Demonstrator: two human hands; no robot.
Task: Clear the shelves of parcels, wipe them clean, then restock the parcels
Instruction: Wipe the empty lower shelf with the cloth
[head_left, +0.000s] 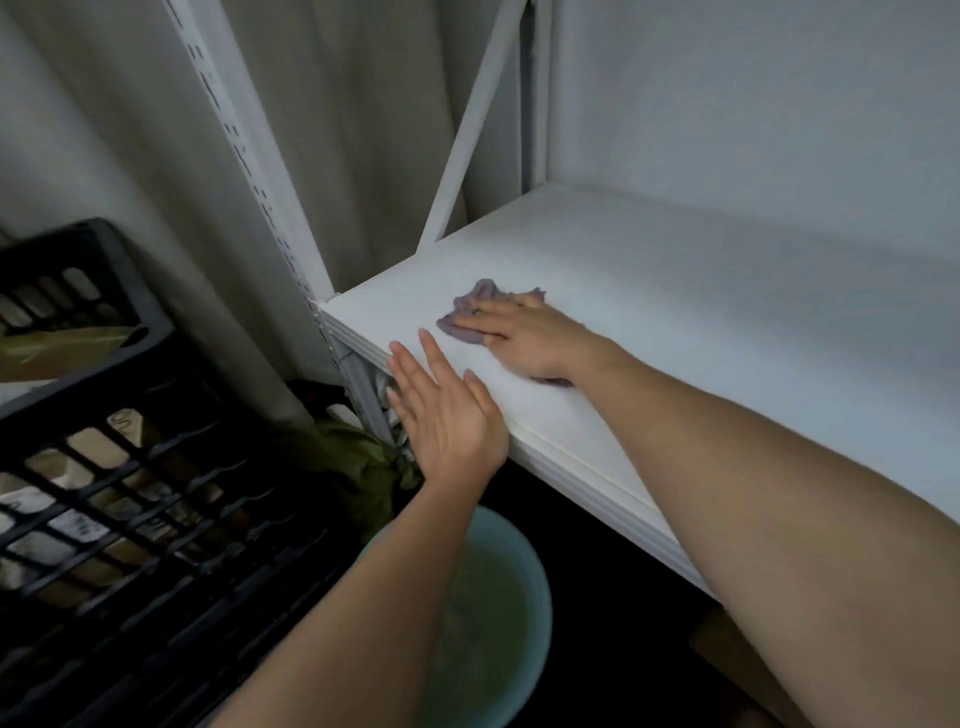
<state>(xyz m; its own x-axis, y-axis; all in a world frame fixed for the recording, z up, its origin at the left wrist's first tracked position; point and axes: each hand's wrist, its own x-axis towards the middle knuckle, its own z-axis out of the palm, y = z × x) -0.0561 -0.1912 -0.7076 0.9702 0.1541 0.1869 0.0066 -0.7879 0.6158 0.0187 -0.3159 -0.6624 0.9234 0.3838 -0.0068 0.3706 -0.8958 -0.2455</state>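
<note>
A white shelf board (701, 322) runs from the centre to the right, with nothing on it but a cloth. My right hand (524, 338) lies flat on a crumpled purple-grey cloth (475, 306), pressing it onto the shelf's left part. At the shelf's front edge, my left hand (441, 410) rests with its fingers spread and holds nothing. No parcels stand on the shelf; some show inside the black crate (104, 467) at the left.
A teal basin (488, 608) of cloudy water stands on the floor below the shelf edge. A green bag (353, 467) lies beside the white slotted upright (270, 208). Grey curtain hangs behind. A brown box corner (727, 654) shows under the shelf.
</note>
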